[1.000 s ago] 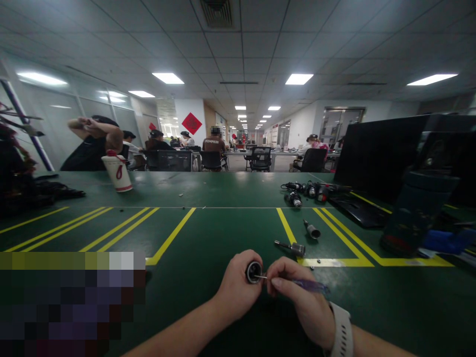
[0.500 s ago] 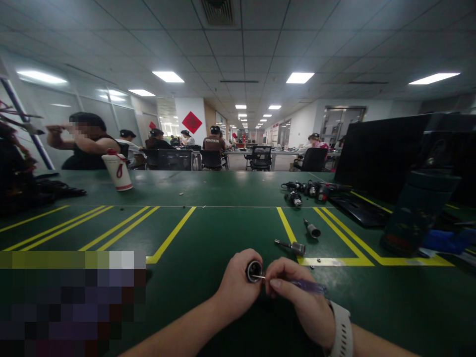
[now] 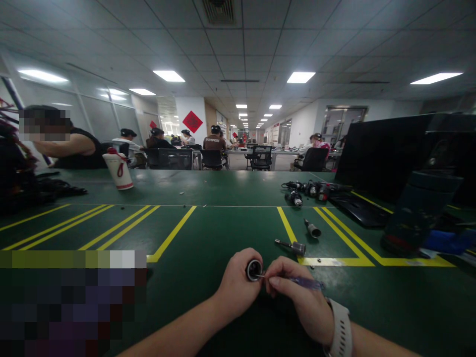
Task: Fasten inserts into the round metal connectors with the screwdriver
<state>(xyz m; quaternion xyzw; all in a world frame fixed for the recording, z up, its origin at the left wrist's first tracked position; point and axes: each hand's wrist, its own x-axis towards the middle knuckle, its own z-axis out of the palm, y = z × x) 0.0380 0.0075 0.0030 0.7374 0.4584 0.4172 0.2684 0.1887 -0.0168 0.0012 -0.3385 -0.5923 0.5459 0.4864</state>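
My left hand (image 3: pixel 241 285) is closed around a dark hollow cylinder (image 3: pixel 254 270) with a shiny metal rim, its open end facing me. In my right hand (image 3: pixel 293 290) is a screwdriver (image 3: pixel 307 282) with a see-through purple handle, pinched between thumb and fingers. Its thin shaft reaches into the mouth of the cylinder; the tip is hard to make out inside. Beyond my right hand lie a metal part with a thin stem (image 3: pixel 292 246) and a second, cup-ended metal part (image 3: pixel 313 229). Two tiny nut-like pieces (image 3: pixel 319 260) rest near them.
Yellow tape lines (image 3: pixel 174 235) mark the green table (image 3: pixel 223 193). Several cabled metal parts (image 3: pixel 297 192) lie farther back. At right stand a dark bottle (image 3: pixel 420 213) and a black monitor (image 3: pixel 379 148); at left, a paper cup (image 3: pixel 118 169) and dark cables (image 3: pixel 55 188). A person (image 3: pixel 74 144) sits across the table.
The screwdriver handle has shifted very slightly, with its shaft still at the cylinder's mouth. Across the table, the person at left has leaned farther left and lowered their arms.
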